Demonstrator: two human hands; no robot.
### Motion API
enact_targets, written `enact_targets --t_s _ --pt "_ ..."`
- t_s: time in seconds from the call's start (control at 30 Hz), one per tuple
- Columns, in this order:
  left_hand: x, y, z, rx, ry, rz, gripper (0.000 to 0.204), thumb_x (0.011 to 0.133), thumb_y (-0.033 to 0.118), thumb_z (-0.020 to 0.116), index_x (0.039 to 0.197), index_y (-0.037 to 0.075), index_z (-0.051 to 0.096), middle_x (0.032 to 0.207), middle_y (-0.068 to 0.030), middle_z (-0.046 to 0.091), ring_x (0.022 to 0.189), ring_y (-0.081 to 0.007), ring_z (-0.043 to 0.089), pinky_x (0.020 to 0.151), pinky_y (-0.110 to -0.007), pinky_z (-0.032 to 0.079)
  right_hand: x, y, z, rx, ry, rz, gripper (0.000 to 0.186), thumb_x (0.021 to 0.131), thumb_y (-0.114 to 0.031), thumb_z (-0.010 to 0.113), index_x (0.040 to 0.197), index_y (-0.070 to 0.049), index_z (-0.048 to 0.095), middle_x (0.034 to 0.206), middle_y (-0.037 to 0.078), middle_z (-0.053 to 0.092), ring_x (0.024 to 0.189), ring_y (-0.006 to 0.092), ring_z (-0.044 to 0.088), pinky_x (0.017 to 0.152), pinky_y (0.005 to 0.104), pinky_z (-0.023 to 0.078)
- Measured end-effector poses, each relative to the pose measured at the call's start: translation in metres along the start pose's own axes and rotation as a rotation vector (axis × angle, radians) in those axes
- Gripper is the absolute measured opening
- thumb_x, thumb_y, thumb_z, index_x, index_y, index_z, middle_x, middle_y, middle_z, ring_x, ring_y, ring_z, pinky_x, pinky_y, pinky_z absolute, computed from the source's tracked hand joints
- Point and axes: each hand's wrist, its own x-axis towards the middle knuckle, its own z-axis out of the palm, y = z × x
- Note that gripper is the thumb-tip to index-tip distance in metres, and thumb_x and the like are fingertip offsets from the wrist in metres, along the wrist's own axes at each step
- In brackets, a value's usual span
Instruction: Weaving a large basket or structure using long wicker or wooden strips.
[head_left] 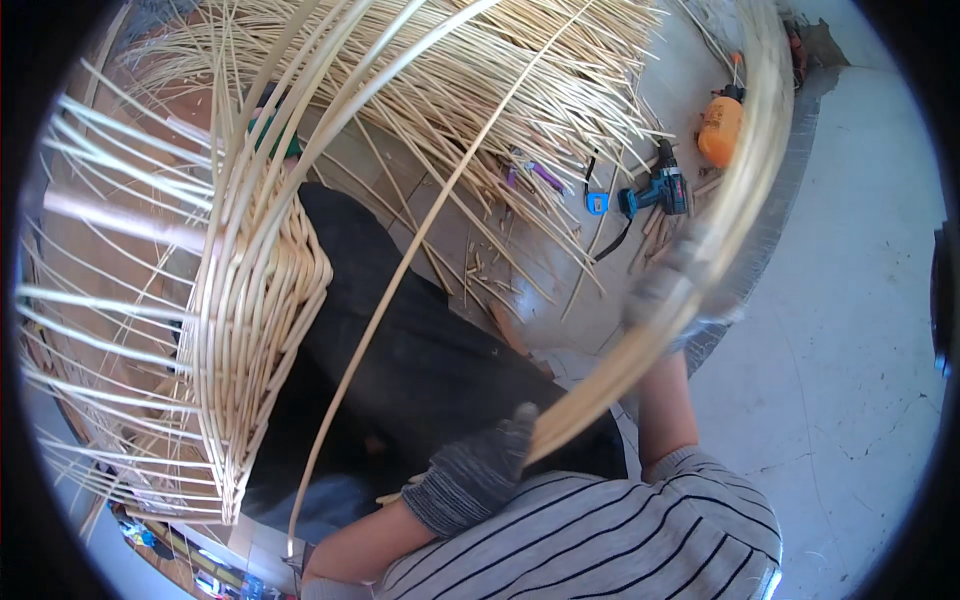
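Note:
A thick bundle of pale willow rods (592, 396) slants from my lap up to the far right, its upper part smeared by motion. Around its lower end closes my left hand (474, 478), in a grey knitted glove. Farther up the same bundle, my right hand (672, 292), gloved too and blurred, grips it. At the left stands a partly woven wicker basket (252, 318) with long uprights sticking out. A single long rod (408, 258) runs diagonally between the basket and my hands. Dark cloth (430, 350) covers my legs.
A large heap of loose rods (480, 70) covers the floor ahead. Right of it lie a blue tape measure (597, 203), a cordless drill (664, 186) and an orange spray bottle (720, 130). Cut rod ends (478, 268) are scattered nearby. A pale wall (830, 300) rises at the right.

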Motion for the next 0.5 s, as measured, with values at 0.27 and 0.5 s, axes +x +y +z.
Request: enact_targets --t_s 0.27,0.5 --pt "-0.109 0.033 -0.032 -0.082 -0.002 -0.014 0.031 0.075 0.021 0.061 0.102 0.006 0.057 0.085 -0.0109 0.063 0.074 -0.0235 0.062 0.066 -0.033 0.051 -0.011 -0.109 0.110 -0.259 -0.130 -0.300 0.057 0.074 -0.006 0.066 0.122 0.006 0.036 0.066 0.001 0.054 0.055 0.0100 0.055 0.063 0.0247 0.050" --pt "-0.267 0.057 0.008 0.411 0.362 -0.613 0.024 0.061 0.017 0.063 0.082 0.007 0.058 0.076 -0.0095 0.059 0.071 -0.0303 0.057 0.064 -0.040 0.045 0.018 -0.099 0.018 -1.126 0.734 -0.368 0.021 0.089 -0.032 0.048 0.084 -0.013 0.054 0.066 -0.001 0.047 0.061 0.0136 0.047 0.058 0.0279 0.044"
